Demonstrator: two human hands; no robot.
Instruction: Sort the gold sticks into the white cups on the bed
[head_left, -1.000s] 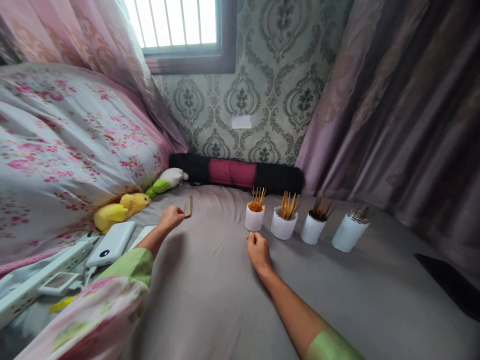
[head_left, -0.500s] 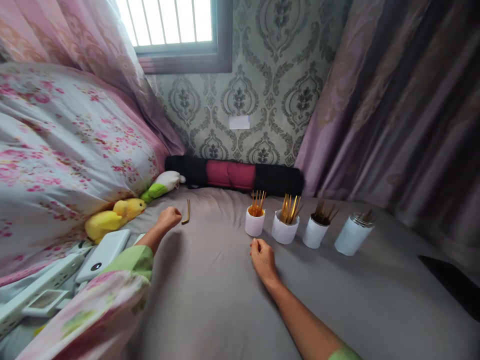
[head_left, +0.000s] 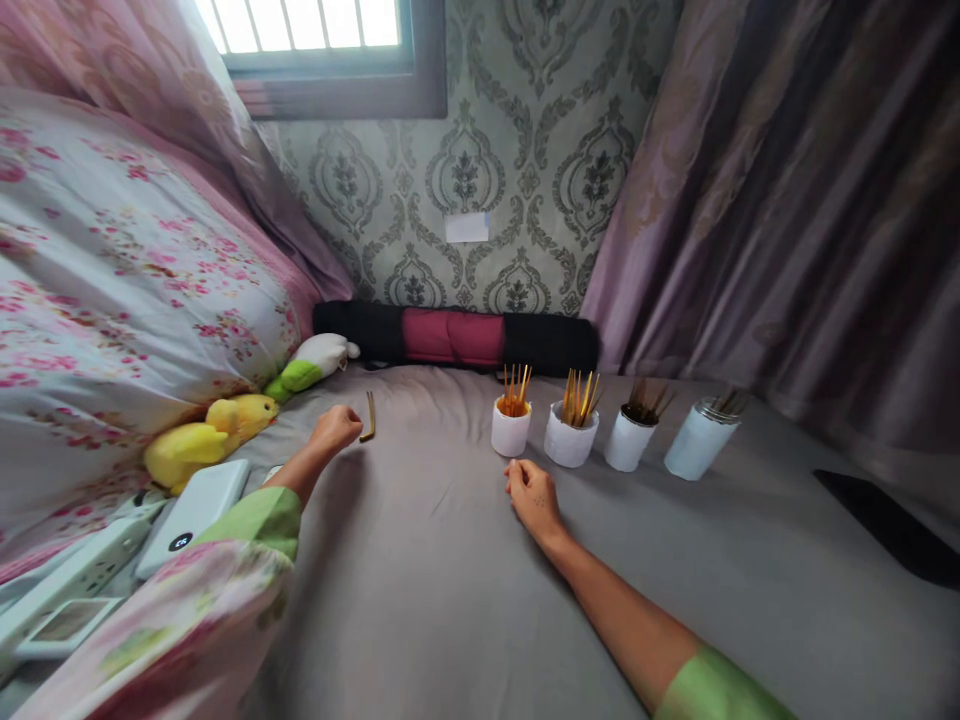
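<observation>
My left hand [head_left: 337,428] rests closed on the grey bed sheet, with nothing visible in its curled fingers. Just right of it, and apart, lies a thin gold-coloured piece with a bent lower end [head_left: 370,418]. My right hand [head_left: 534,492] is also closed, with no object showing at the fingertips. It rests just in front of a small white-wrapped cup [head_left: 511,434] holding several thin gold sticks. Rightward stand a wider white cup [head_left: 571,444] with gold pieces, a third cup [head_left: 629,447] with darker sticks and a taller, leaning white can [head_left: 699,443] with sticks inside.
A black and dark red roll [head_left: 454,337] lies along the wall. On the left are a yellow plush duck [head_left: 210,440], a green and white plush [head_left: 311,362], a white power bank [head_left: 196,515] and a power strip [head_left: 90,560]. A flat black object [head_left: 889,525] lies far right.
The view has tilted down a little, so the background sits higher in the picture. My hands and the cups keep nearly the same places on the sheet.
</observation>
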